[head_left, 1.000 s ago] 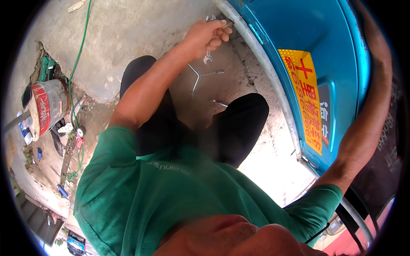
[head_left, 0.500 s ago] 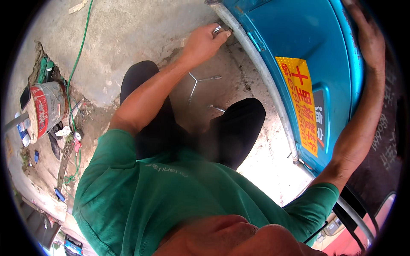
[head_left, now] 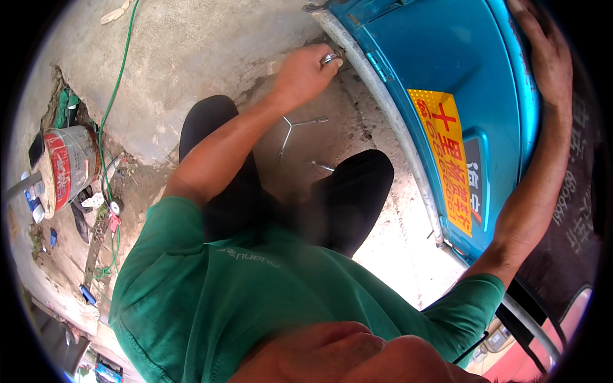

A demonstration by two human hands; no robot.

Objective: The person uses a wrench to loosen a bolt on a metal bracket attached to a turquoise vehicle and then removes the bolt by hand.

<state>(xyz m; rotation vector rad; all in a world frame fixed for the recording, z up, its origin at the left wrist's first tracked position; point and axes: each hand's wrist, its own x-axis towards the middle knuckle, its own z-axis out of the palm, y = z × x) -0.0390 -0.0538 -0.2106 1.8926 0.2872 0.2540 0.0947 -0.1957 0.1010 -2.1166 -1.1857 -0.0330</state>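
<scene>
The fingers (head_left: 322, 64) of the left hand (head_left: 305, 73) are pinching a small shiny metal piece (head_left: 330, 59), maybe a nut or a small tool end; it is too small to tell which. The piece is sitting right at the bottom edge of the blue vehicle body (head_left: 447, 76), where the blue panel is meeting the grey rail (head_left: 377, 96) that is running along it. The fingers are curling tight around the piece, and the wrist is bending in toward the rail.

The right hand (head_left: 543, 51) is lying flat on top of the blue body, far from the left one. Its fingers are spreading out and pressing down, holding nothing.

I think the person is working the little metal part at that low edge by hand, while the other hand is bracing the body. It looks like the middle of the job, because the part is sitting at its spot but the big tool is not in use.

A three-armed wrench (head_left: 290, 131) is lying on the concrete ground (head_left: 191, 57), just below the left hand and between the dark knees (head_left: 357, 191). The next move is probably calling for small, careful turns with the fingertips, keeping the piece straight on its spot and not letting it drop.

A red and grey bucket (head_left: 64, 166) and a green hose (head_left: 118, 76) are sitting off to the left.
</scene>
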